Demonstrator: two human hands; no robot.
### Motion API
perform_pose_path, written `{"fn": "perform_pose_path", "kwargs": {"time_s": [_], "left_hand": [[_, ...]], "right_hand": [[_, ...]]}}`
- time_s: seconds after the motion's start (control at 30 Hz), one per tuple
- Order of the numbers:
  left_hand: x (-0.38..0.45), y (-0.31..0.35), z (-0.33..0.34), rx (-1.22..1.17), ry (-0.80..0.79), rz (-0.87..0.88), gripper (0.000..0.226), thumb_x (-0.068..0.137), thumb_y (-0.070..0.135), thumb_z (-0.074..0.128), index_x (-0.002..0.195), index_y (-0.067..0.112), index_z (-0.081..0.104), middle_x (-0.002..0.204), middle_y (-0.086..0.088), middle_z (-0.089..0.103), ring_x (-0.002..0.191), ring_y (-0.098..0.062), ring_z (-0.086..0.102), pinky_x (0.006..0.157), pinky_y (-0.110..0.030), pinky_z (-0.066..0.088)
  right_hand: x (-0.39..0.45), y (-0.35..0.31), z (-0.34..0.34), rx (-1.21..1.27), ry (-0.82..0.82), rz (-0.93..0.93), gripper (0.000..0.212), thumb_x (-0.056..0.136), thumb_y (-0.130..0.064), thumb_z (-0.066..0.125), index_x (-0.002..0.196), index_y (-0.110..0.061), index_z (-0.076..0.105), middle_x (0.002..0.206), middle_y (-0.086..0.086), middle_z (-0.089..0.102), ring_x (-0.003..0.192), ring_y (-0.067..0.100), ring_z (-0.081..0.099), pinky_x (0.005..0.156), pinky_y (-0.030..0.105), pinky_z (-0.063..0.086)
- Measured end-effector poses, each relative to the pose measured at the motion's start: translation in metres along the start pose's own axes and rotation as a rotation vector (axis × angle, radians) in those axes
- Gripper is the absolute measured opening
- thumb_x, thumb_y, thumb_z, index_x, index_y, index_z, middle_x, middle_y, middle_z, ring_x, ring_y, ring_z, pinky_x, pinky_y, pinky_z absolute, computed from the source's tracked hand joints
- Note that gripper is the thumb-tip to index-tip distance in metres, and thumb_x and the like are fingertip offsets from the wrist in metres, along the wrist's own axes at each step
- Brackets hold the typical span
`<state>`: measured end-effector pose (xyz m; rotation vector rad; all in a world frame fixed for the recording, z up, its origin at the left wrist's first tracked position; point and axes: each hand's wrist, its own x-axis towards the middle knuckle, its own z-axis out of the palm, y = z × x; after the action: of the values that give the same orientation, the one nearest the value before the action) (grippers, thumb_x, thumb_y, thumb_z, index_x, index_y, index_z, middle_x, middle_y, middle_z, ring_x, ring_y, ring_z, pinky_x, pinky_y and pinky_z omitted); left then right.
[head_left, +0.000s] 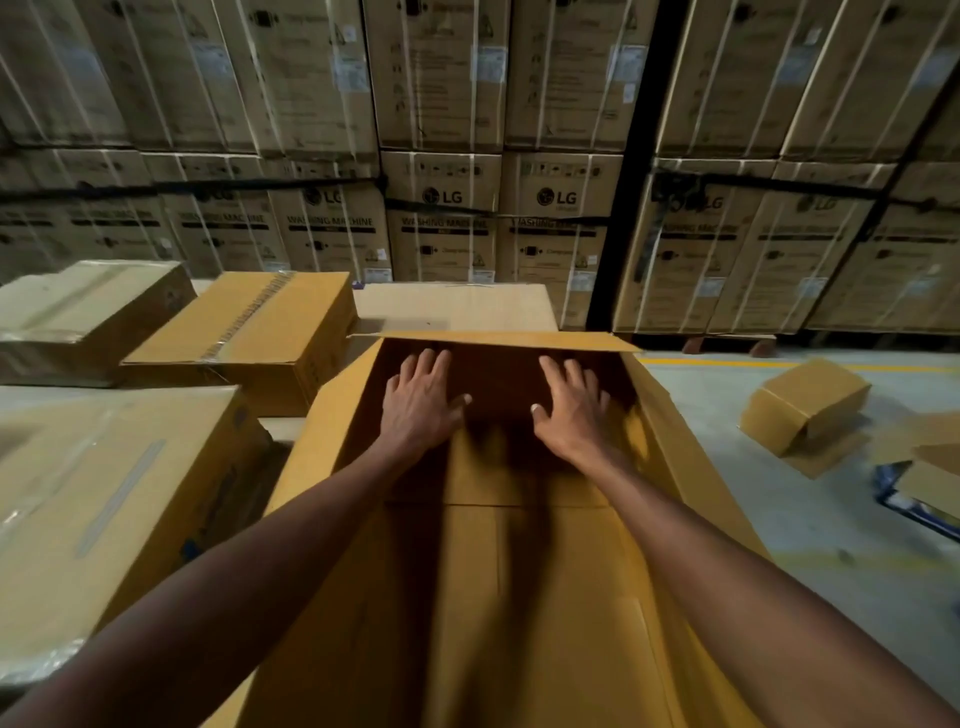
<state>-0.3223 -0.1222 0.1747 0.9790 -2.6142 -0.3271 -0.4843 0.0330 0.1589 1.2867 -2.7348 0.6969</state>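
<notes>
Both forearms are stretched straight ahead into the open box (332, 431), whose mouth is turned toward the person and whose long axis runs directly away from them. Inside it, the pale flaps (524, 571) are seen lying flat under the arms, with a seam across them. Farther in, at the dark far end, the left hand (421, 400) and the right hand (571, 410) are laid palm down side by side, a gap being left between them. The fingers of both are straight and spread, and nothing is gripped. Both hands reach about equally deep; the right one is slightly blurred. Any coming move is judged to depend on this far inner surface, which lies just under and ahead of the fingertips. The box walls rise close on either side of the arms, so sideways room is limited.

Just left of the open box, a large taped carton (114, 493) is stood, with two more taped cartons (249, 332) beyond it. To the right, a small box (805, 410) is tipped on the floor (727, 395). Farthest off, stacked washing machine cartons (441, 218) fill the background.
</notes>
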Motion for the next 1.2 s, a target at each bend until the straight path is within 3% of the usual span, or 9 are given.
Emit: {"fn": "perform_pose_path", "kwargs": {"time_s": [0.27,0.47,0.7,0.83,0.97,1.1,1.2], "left_hand": [[0.076,-0.028,0.0,0.018,-0.077,0.052,0.094,0.095,0.048,0.063,0.163,0.032,0.001,0.172,-0.002,-0.001,0.157,-0.033,0.001,0.123,-0.056,0.014],[0.131,-0.046,0.016,0.058,-0.16,0.069,0.095,0.094,0.048,0.066,0.163,0.035,0.001,0.171,-0.003,-0.007,0.155,-0.041,-0.004,0.121,-0.063,0.012],[0.168,-0.064,0.05,0.035,-0.224,0.098,0.09,0.095,0.048,0.064,0.163,0.032,0.007,0.171,-0.006,0.003,0.155,-0.044,0.0,0.119,-0.068,0.011],[0.177,-0.068,0.066,0.081,-0.235,0.077,0.078,0.092,0.05,0.066,0.156,0.032,0.025,0.161,-0.01,0.027,0.149,-0.041,0.02,0.116,-0.069,0.019],[0.179,-0.067,0.077,0.103,-0.195,0.055,0.067,0.094,0.047,0.064,0.15,0.028,0.033,0.152,-0.012,0.037,0.145,-0.041,0.027,0.116,-0.069,0.018],[0.18,-0.065,0.079,0.085,-0.189,0.043,0.066,0.093,0.047,0.065,0.148,0.026,0.035,0.151,-0.012,0.038,0.145,-0.04,0.028,0.118,-0.069,0.017],[0.178,-0.065,0.073,0.056,-0.219,0.042,0.078,0.092,0.049,0.067,0.155,0.025,0.028,0.159,-0.013,0.032,0.15,-0.04,0.02,0.119,-0.068,0.015]], "right_hand": [[0.078,-0.007,0.003,0.061,0.018,0.012,0.092,0.098,-0.026,0.068,0.165,-0.04,0.008,0.173,0.004,0.007,0.158,0.036,0.009,0.124,0.058,0.017],[0.126,0.0,0.022,0.036,-0.044,0.027,0.099,0.098,-0.019,0.067,0.164,-0.046,-0.002,0.174,-0.006,-0.012,0.159,0.038,-0.008,0.125,0.06,0.013],[0.164,0.018,0.048,0.018,-0.149,0.094,0.097,0.098,-0.017,0.066,0.165,-0.042,0.001,0.175,-0.003,-0.006,0.158,0.041,-0.009,0.124,0.061,0.01],[0.173,0.024,0.057,-0.098,-0.168,0.102,0.08,0.097,-0.025,0.068,0.164,-0.03,0.024,0.169,0.005,0.02,0.156,0.038,0.008,0.123,0.057,0.018],[0.176,0.03,0.06,-0.192,-0.137,0.08,0.067,0.097,-0.029,0.068,0.156,-0.031,0.036,0.158,0.006,0.037,0.146,0.033,0.025,0.114,0.051,0.03],[0.175,0.03,0.063,-0.209,-0.13,0.082,0.065,0.096,-0.027,0.067,0.153,-0.031,0.037,0.156,0.005,0.038,0.144,0.033,0.027,0.112,0.05,0.032],[0.17,0.028,0.058,-0.189,-0.146,0.083,0.075,0.095,-0.026,0.069,0.159,-0.031,0.029,0.164,0.005,0.027,0.153,0.035,0.015,0.118,0.054,0.027]]}}
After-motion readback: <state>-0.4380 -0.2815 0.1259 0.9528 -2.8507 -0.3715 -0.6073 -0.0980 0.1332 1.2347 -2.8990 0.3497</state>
